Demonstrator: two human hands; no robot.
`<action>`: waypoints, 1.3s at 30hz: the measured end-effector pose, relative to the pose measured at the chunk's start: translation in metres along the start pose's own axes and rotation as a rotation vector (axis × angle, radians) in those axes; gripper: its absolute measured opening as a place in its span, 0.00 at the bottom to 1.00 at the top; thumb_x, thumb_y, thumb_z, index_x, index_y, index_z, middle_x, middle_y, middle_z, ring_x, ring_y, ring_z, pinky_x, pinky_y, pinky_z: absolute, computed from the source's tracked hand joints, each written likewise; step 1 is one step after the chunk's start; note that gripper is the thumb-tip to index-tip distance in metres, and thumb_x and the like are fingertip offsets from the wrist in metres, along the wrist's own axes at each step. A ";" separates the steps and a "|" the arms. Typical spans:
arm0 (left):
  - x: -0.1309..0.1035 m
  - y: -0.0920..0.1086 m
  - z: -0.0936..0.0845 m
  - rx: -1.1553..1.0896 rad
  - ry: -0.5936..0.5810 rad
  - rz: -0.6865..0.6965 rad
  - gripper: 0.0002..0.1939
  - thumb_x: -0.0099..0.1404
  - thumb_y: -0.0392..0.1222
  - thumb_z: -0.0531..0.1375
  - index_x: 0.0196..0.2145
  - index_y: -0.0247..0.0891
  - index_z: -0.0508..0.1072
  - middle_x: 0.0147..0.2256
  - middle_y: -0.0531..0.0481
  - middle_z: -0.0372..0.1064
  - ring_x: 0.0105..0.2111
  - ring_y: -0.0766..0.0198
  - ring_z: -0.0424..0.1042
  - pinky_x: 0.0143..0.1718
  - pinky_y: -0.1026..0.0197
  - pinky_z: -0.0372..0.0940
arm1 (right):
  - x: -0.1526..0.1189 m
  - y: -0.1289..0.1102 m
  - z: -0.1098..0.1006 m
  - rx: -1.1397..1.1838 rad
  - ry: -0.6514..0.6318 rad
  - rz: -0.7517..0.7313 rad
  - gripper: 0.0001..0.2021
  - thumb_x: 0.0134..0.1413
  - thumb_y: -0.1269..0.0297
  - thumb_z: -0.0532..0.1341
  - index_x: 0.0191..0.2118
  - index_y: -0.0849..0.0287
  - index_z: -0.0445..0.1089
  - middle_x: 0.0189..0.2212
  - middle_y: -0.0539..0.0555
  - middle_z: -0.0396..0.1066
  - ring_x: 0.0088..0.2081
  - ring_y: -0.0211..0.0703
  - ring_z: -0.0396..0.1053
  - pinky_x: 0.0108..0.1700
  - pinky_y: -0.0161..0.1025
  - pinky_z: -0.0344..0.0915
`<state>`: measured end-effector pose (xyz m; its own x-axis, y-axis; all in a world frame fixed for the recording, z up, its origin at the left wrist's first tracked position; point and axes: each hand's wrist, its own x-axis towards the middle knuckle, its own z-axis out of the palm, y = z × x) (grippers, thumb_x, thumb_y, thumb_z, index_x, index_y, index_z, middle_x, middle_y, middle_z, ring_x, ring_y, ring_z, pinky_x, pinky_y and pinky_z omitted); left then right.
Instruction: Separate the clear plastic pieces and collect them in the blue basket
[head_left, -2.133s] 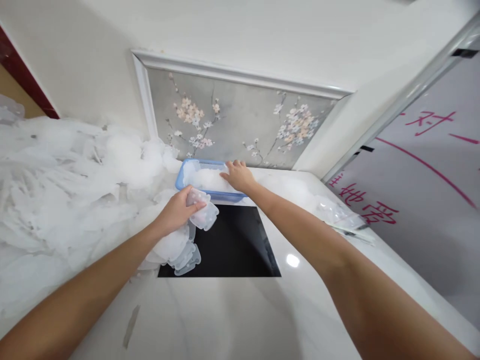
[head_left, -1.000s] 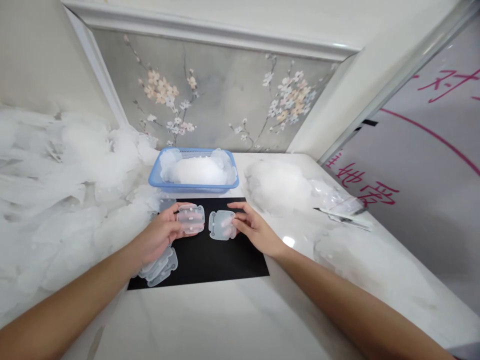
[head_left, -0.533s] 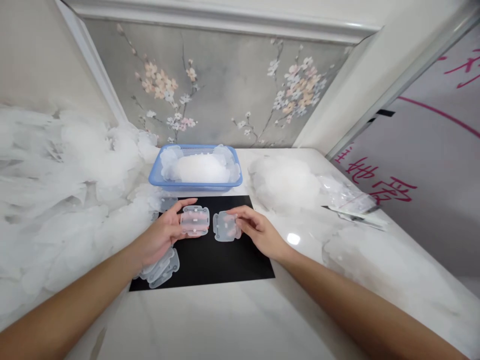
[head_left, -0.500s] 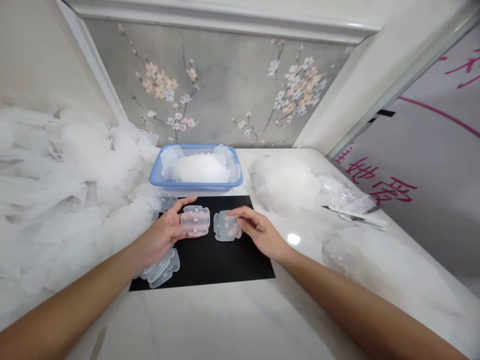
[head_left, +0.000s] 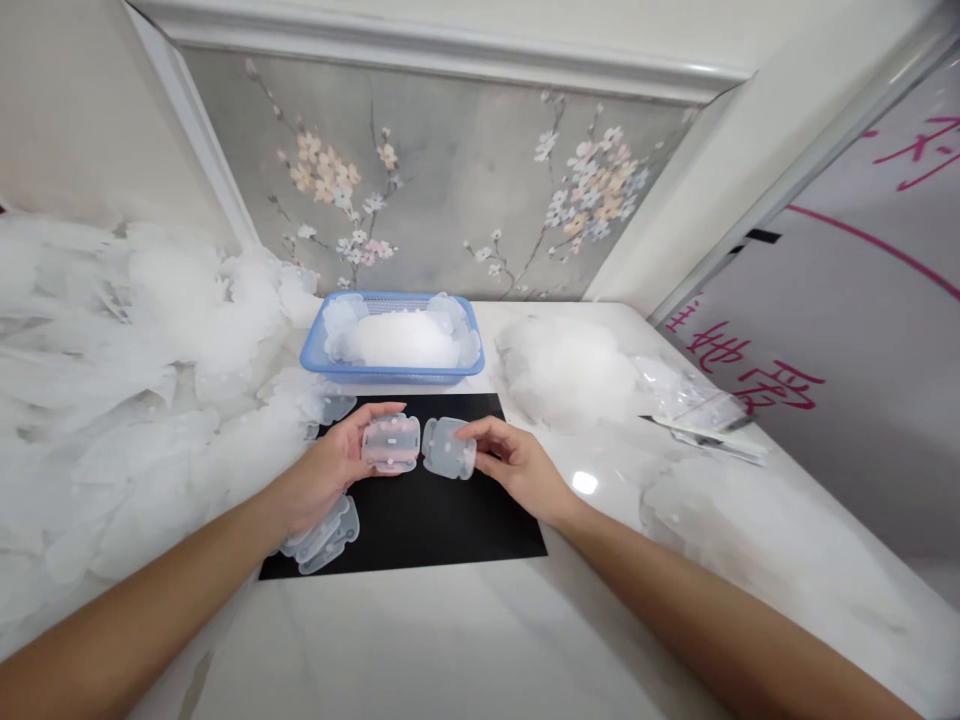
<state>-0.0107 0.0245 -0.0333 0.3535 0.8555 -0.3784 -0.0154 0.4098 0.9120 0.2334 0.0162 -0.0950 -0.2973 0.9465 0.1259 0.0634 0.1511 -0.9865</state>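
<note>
My left hand (head_left: 335, 462) holds a clear plastic lid (head_left: 391, 444) by its edges, fingers behind it, over the black mat (head_left: 435, 525). Just to the right, my right hand (head_left: 517, 462) pinches a second clear lid (head_left: 448, 449) between thumb and fingers. A narrow gap separates the two lids. Several similar lids (head_left: 330, 540) lie overlapping at the mat's lower left, below my left wrist.
Behind the mat stands a blue basket (head_left: 394, 376) with translucent lids inside. A large heap of lids (head_left: 165, 400) covers the left side. Another pile (head_left: 566, 370) and plastic bags (head_left: 694, 400) lie to the right, on the white table (head_left: 420, 640).
The right-hand lid has moved slightly left and tilted, closer to the other lid. My left forefinger has shifted along its lid's top edge. The view has shifted a little.
</note>
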 end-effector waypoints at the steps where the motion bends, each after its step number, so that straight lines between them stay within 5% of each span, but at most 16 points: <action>1: 0.000 0.000 0.000 0.004 0.000 0.003 0.34 0.47 0.33 0.71 0.52 0.46 0.69 0.53 0.50 0.72 0.49 0.56 0.75 0.55 0.52 0.66 | 0.000 -0.001 0.000 -0.033 0.031 -0.022 0.07 0.57 0.59 0.64 0.40 0.52 0.73 0.46 0.55 0.73 0.48 0.48 0.71 0.52 0.48 0.65; 5: 0.001 -0.002 -0.002 0.041 0.008 0.015 0.34 0.48 0.34 0.72 0.53 0.46 0.70 0.52 0.50 0.73 0.49 0.55 0.75 0.57 0.50 0.65 | 0.000 -0.005 0.001 -0.069 0.121 -0.065 0.10 0.60 0.54 0.62 0.33 0.54 0.69 0.56 0.56 0.69 0.58 0.51 0.65 0.60 0.52 0.58; 8: 0.003 -0.006 -0.004 0.071 0.076 0.024 0.24 0.53 0.43 0.71 0.48 0.43 0.74 0.48 0.48 0.76 0.51 0.53 0.73 0.58 0.48 0.64 | -0.001 -0.006 0.002 -0.004 0.158 -0.021 0.13 0.60 0.52 0.62 0.31 0.54 0.65 0.61 0.56 0.66 0.62 0.53 0.62 0.62 0.54 0.55; 12: 0.005 -0.011 -0.007 0.043 0.113 0.050 0.17 0.62 0.57 0.64 0.38 0.39 0.78 0.47 0.44 0.78 0.55 0.51 0.71 0.58 0.51 0.65 | 0.001 -0.004 0.006 0.251 0.166 0.114 0.16 0.56 0.46 0.64 0.34 0.53 0.64 0.48 0.55 0.77 0.53 0.53 0.71 0.56 0.53 0.64; 15: 0.005 -0.011 -0.007 0.015 0.084 0.008 0.16 0.63 0.55 0.64 0.37 0.39 0.77 0.44 0.44 0.79 0.51 0.52 0.75 0.56 0.51 0.67 | 0.003 -0.004 0.007 0.534 0.119 0.261 0.17 0.52 0.48 0.68 0.40 0.51 0.66 0.42 0.54 0.78 0.47 0.52 0.75 0.48 0.51 0.70; 20: 0.004 -0.010 -0.008 0.017 0.052 -0.035 0.09 0.66 0.46 0.63 0.39 0.37 0.74 0.42 0.43 0.80 0.47 0.54 0.78 0.52 0.52 0.70 | 0.005 -0.007 0.007 0.748 0.050 0.357 0.17 0.52 0.49 0.67 0.42 0.53 0.68 0.45 0.56 0.78 0.49 0.52 0.75 0.51 0.52 0.70; 23: 0.003 -0.010 -0.008 0.036 0.043 -0.038 0.08 0.66 0.42 0.63 0.40 0.37 0.74 0.42 0.43 0.80 0.47 0.54 0.78 0.52 0.52 0.70 | 0.005 -0.009 0.006 0.713 0.055 0.347 0.20 0.50 0.45 0.68 0.42 0.54 0.69 0.46 0.58 0.77 0.50 0.53 0.75 0.53 0.54 0.69; 27: 0.003 -0.010 -0.006 0.066 0.029 -0.047 0.08 0.64 0.43 0.64 0.40 0.37 0.74 0.42 0.43 0.81 0.47 0.53 0.78 0.51 0.52 0.71 | 0.005 -0.010 0.006 0.591 0.065 0.299 0.19 0.41 0.54 0.75 0.33 0.54 0.67 0.44 0.56 0.78 0.47 0.53 0.75 0.52 0.53 0.69; 32: 0.002 -0.010 -0.005 0.152 -0.047 -0.024 0.12 0.62 0.47 0.65 0.41 0.38 0.75 0.41 0.44 0.81 0.46 0.53 0.78 0.48 0.52 0.71 | 0.004 -0.011 0.006 0.610 0.071 0.293 0.18 0.43 0.53 0.73 0.26 0.55 0.65 0.42 0.55 0.78 0.43 0.51 0.75 0.47 0.48 0.70; 39: 0.004 -0.014 -0.002 0.280 -0.122 0.007 0.15 0.62 0.48 0.64 0.44 0.39 0.76 0.44 0.44 0.80 0.47 0.52 0.77 0.47 0.53 0.70 | 0.003 -0.019 0.007 0.553 -0.036 0.298 0.15 0.46 0.52 0.71 0.29 0.56 0.70 0.41 0.57 0.76 0.44 0.50 0.72 0.45 0.45 0.69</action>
<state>-0.0108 0.0226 -0.0479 0.4642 0.8069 -0.3652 0.2336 0.2862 0.9293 0.2246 0.0144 -0.0770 -0.3754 0.9134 -0.1573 -0.3506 -0.2971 -0.8882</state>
